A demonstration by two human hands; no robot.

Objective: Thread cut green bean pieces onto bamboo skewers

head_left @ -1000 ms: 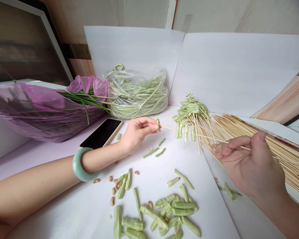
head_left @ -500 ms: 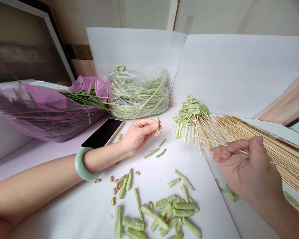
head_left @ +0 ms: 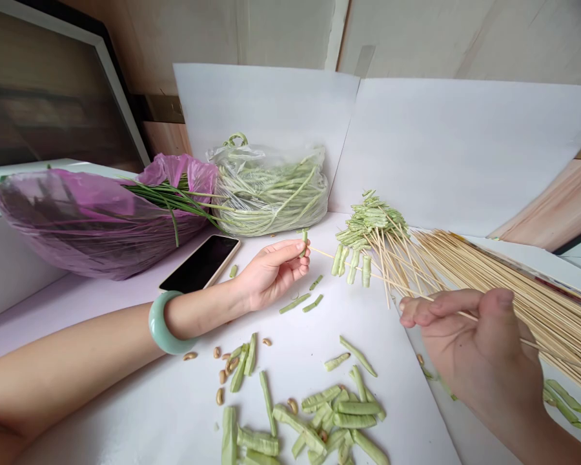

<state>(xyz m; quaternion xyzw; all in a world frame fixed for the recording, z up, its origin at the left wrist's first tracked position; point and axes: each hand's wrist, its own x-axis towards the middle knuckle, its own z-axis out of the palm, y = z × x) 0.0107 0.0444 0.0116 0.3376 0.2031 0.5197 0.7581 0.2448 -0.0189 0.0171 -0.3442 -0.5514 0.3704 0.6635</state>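
Observation:
My left hand pinches a short piece of green long bean upright between thumb and fingertips. A thin bamboo skewer runs from that bean piece to my right hand, which grips the skewer between thumb and fingers. Behind my right hand lies a large fan of bare bamboo skewers. Several skewers threaded with folded bean pieces rest just above the skewer I hold. Cut bean pieces and loose beans lie below my hands on white paper.
A clear plastic bag of long beans and a purple bag with green stalks stand at the back left. A phone lies by my left wrist, which wears a pale green bangle. White paper lines the wall.
The whole scene sits slightly lower in view. My left hand has turned a little, still pinching the bean piece. My right hand has shifted down and left, still holding the skewer.

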